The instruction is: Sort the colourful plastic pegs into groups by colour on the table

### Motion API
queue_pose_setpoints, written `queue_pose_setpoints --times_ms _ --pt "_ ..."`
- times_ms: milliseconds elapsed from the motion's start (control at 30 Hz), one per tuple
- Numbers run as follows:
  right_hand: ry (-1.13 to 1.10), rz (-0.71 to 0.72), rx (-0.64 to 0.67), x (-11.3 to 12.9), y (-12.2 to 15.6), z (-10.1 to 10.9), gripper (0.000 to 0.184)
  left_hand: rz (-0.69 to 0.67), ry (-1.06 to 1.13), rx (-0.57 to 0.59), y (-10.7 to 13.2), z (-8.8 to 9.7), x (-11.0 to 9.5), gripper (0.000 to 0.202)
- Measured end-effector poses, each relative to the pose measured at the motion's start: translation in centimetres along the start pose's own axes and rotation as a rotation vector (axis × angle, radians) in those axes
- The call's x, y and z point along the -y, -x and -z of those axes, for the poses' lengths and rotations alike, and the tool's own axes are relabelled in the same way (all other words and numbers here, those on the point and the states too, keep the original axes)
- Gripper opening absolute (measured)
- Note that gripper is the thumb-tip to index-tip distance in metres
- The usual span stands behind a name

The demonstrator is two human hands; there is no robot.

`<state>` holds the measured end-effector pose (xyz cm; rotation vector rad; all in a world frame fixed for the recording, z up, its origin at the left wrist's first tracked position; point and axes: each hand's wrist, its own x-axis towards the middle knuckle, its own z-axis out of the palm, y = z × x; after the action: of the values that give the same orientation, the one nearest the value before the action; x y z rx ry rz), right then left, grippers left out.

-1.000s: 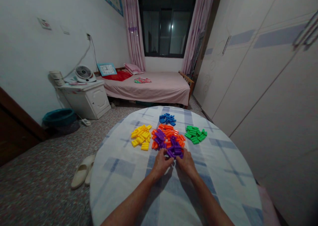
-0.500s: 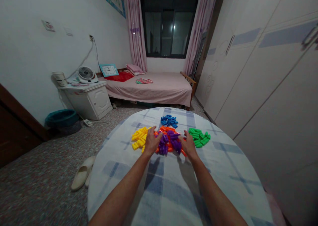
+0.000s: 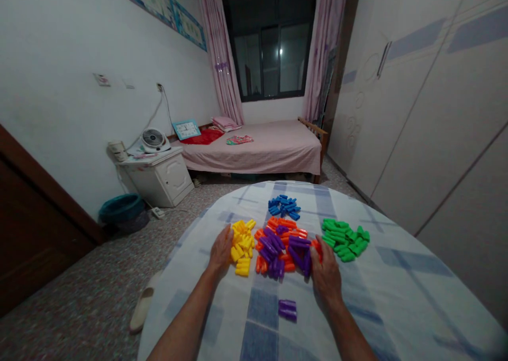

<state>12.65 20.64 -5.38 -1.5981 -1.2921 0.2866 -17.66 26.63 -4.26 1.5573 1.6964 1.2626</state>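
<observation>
Small plastic pegs lie sorted by colour on a round table [image 3: 373, 308] with a checked cloth. My left hand [image 3: 221, 251] rests open against the left side of the yellow pile [image 3: 242, 239]. My right hand [image 3: 326, 273] lies open between the mixed orange and purple pile [image 3: 283, 247] and the green pile [image 3: 344, 238], fingers touching the purple pegs. A blue pile [image 3: 284, 205] sits farther back. Two purple pegs [image 3: 287, 308] lie apart, near me, between my arms.
Beyond the table stands a bed [image 3: 262, 149] with a pink cover under a dark window. A white cabinet [image 3: 161, 173] with a fan is at the left, a teal basin [image 3: 119, 210] beside it. Wardrobe doors [image 3: 416, 112] line the right. A slipper [image 3: 142, 308] lies on the floor.
My hands spread apart: the left moved out to the yellow pile, the right to the right edge of the purple pegs. Two purple pegs now lie apart near me. The view shifted.
</observation>
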Motion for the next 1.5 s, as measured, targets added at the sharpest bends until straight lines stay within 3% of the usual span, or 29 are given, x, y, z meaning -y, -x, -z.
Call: queue_pose_setpoints --times_ms 100,267,367,500,633,733,800,867,967,1033,1233,1333,1433,1500 --pt "0.019 0.009 -0.001 -0.6 0.0 -0.2 0.056 0.018 0.095 -0.007 -0.3 -2.2 -0.8 0.062" --pt "0.071 0.055 0.001 -1.2 -0.1 -0.4 0.049 0.186 0.654 -0.018 0.6 -4.9 -3.7 0.055" --pt "0.084 0.07 -0.002 -1.2 -0.1 -0.4 0.046 0.228 0.816 0.016 1.2 -6.2 -5.8 0.049" --pt "0.077 0.066 0.009 -0.8 -0.1 -0.2 0.044 0.054 0.679 0.111 1.9 -8.0 -9.4 0.044" --pt "0.063 0.06 0.009 -0.8 -0.1 -0.2 0.042 -0.083 0.527 0.294 2.4 -9.4 -12.9 0.046" --pt "0.048 0.044 0.005 -0.9 0.0 -0.3 0.042 -0.26 0.356 0.236 1.3 -8.9 -12.5 0.041" --pt "0.049 0.042 0.004 -0.9 0.0 -0.3 0.042 -0.353 0.189 0.09 -0.4 -7.6 -10.2 0.039" --pt "0.057 0.041 0.001 -0.7 0.0 -0.3 0.042 -0.304 0.025 -0.007 -2.4 -6.0 -7.1 0.039" --pt "0.065 0.032 -0.001 -0.5 0.1 -0.2 0.044 -0.202 -0.058 0.067 -4.6 -4.4 -3.3 0.036" --pt "0.071 0.025 0.002 -0.4 0.1 -0.2 0.045 -0.175 -0.045 0.137 -4.9 -4.5 -2.4 0.037" --pt "0.069 0.027 0.0 -0.5 0.1 -0.3 0.044 -0.09 0.157 0.372 -4.0 -8.3 -5.2 0.057" --pt "0.07 0.028 -0.001 -0.6 0.1 -0.3 0.044 -0.005 0.306 0.416 -3.6 -9.5 -7.4 0.057" --pt "0.071 0.026 -0.006 -0.5 0.1 -0.2 0.042 -0.05 0.326 0.428 -2.3 -10.0 -10.3 0.052" --pt "0.068 0.027 -0.009 -0.5 0.1 -0.2 0.041 -0.096 0.348 0.512 -0.8 -9.9 -12.4 0.05"
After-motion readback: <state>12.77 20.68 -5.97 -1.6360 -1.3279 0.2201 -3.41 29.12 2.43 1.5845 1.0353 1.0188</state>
